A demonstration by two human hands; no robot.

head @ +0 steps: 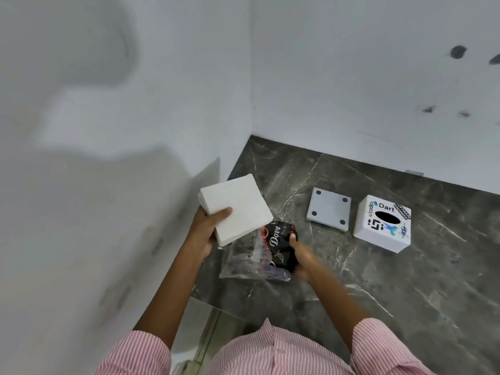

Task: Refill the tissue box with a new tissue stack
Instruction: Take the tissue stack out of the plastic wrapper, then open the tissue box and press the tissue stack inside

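My left hand [206, 230] grips a thick white tissue stack [236, 209], held flat above the left end of the counter. My right hand [301, 257] holds the plastic wrapper [258, 255], clear with a black "Dove" print, just below and right of the stack. The white cube tissue box [382, 223], covered in stickers and with an oval slot on top, stands on the counter to the right. Its grey base plate [328, 208], with dark round feet facing up, lies flat between the wrapper and the box.
A dark marbled counter [378, 288] runs into a corner of white walls [351, 77] at the back and left. A pale edge drops off at the lower left of the counter. My striped pink sleeves fill the bottom of the view.
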